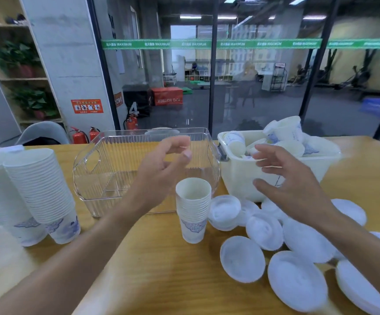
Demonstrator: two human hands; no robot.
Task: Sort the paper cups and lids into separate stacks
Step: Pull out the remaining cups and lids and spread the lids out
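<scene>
Nothing is held by either hand: the left hand is raised above the wooden table with its fingers loosely curled and empty, and the right hand is spread wide, palm turned inward, in front of the cream plastic bin. A short stack of white paper cups with a blue pattern is seen upright on the table between the two forearms, just in front of the clear ribbed plastic tray. Two taller stacks of the same white paper cups are stood at the left edge of the table. Loose white plastic lids are scattered on the table to the right of the short stack, some overlapping, partly under the right forearm. More cups, lying jumbled on their sides, are heaped in the cream bin at the back right.
</scene>
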